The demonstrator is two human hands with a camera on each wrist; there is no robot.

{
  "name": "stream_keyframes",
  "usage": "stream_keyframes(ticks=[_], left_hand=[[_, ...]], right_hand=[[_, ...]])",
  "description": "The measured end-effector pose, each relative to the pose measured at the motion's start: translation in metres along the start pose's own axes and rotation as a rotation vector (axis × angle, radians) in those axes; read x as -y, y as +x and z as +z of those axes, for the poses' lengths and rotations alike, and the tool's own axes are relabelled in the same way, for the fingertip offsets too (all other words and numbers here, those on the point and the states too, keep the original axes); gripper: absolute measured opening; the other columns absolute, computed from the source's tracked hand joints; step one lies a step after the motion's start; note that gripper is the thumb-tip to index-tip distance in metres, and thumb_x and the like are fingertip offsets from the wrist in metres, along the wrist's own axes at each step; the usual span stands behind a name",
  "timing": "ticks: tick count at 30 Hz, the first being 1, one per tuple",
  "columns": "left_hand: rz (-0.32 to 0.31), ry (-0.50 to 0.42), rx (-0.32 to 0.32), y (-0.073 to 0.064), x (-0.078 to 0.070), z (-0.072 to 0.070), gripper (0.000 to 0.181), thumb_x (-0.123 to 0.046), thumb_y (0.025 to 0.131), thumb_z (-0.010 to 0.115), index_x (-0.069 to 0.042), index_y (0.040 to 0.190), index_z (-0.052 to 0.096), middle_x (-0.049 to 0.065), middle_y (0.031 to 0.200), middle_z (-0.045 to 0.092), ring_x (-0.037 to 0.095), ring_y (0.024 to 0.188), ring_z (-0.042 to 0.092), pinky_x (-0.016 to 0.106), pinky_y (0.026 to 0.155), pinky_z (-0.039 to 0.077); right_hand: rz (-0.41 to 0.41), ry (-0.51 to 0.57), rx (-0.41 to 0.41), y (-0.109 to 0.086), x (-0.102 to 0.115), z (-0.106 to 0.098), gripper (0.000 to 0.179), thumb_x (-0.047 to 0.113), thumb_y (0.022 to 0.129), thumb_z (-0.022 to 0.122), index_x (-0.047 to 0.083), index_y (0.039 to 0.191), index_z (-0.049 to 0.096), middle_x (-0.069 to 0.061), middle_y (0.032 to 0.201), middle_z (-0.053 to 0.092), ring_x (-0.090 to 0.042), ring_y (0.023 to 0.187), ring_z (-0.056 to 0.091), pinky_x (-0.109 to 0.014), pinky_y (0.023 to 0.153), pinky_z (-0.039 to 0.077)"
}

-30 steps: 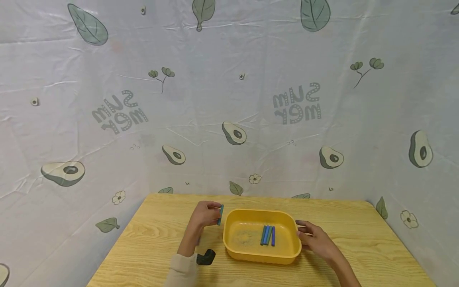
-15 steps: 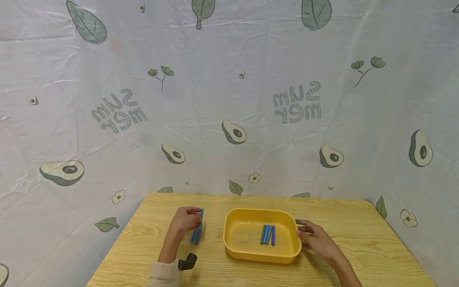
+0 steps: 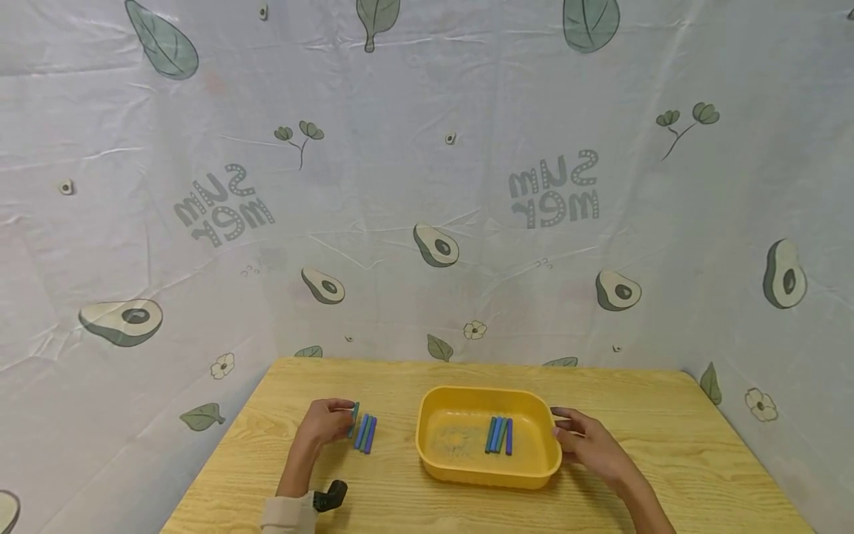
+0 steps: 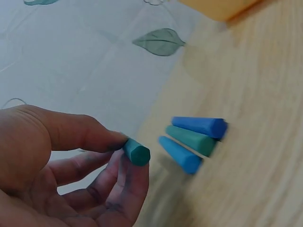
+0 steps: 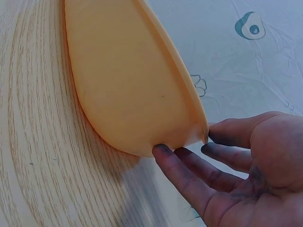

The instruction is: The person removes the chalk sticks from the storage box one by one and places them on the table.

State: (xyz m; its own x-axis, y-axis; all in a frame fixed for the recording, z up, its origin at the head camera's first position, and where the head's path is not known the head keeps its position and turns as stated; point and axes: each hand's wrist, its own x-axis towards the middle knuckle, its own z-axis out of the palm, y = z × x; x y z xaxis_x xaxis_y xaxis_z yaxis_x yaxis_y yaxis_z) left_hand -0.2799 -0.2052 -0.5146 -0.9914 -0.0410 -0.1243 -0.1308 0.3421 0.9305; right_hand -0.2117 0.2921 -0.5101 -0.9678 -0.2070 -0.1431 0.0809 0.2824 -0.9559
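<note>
My left hand [image 3: 327, 421] pinches a teal hexagonal crayon [image 4: 137, 153] between thumb and fingertips; dark smudges mark the fingers. Just right of it in the head view, a blue crayon [image 4: 201, 126], a green crayon [image 4: 194, 140] and a light blue crayon [image 4: 181, 155] lie side by side on the table. A yellow plastic tray [image 3: 483, 475] stands to the right, with several blue, green and purple crayons [image 3: 498, 436] lying in it. My right hand [image 3: 588, 441] holds the tray's right end, thumb at the rim and fingertips against the outer wall.
The wood-grain table [image 3: 640, 415] has a patterned sheet [image 3: 373, 185] hanging behind it and at both sides. Dark powdery marks [image 3: 457, 439] show on the tray floor. A black wrist mount [image 3: 330, 495] sticks out beside the left sleeve.
My left hand has moved left from beside the tray with the teal crayon, passing over the loose crayons and lowering to their left. The right hand and the tray have stayed in place.
</note>
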Motion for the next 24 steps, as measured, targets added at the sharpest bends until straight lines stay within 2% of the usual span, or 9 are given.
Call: stream_keyframes(ticks=[8,18,24], left_hand=[[0.024,0.069,-0.037,0.002,0.016,0.01,0.033,0.002,0.093,0.064,0.012,0.123,0.072,0.026,0.111,0.075,0.022,0.088,0.073,0.039,0.074,0.065],[0.05,0.208,-0.101,0.003,0.018,0.016,0.035,-0.001,0.086,0.065,0.006,0.119,0.075,0.018,0.102,0.078,0.019,0.079,0.065,0.03,0.064,0.052],[0.067,0.261,-0.118,0.0,0.017,0.018,0.035,-0.001,0.084,0.067,0.006,0.117,0.076,0.018,0.1,0.079,0.023,0.084,0.07,0.031,0.066,0.054]], right_hand=[[-0.003,0.003,0.021,0.002,0.0,-0.001,0.064,0.015,0.115,0.051,-0.015,0.163,0.023,-0.045,0.152,0.044,-0.044,0.125,0.069,-0.048,0.096,0.064],[0.009,-0.007,-0.002,-0.001,0.002,0.0,0.063,0.016,0.114,0.053,-0.013,0.163,0.026,-0.043,0.152,0.045,-0.043,0.126,0.068,-0.047,0.095,0.065],[0.006,-0.018,0.0,0.0,0.003,0.0,0.063,0.016,0.114,0.052,-0.014,0.163,0.025,-0.044,0.152,0.044,-0.044,0.127,0.068,-0.047,0.096,0.064]])
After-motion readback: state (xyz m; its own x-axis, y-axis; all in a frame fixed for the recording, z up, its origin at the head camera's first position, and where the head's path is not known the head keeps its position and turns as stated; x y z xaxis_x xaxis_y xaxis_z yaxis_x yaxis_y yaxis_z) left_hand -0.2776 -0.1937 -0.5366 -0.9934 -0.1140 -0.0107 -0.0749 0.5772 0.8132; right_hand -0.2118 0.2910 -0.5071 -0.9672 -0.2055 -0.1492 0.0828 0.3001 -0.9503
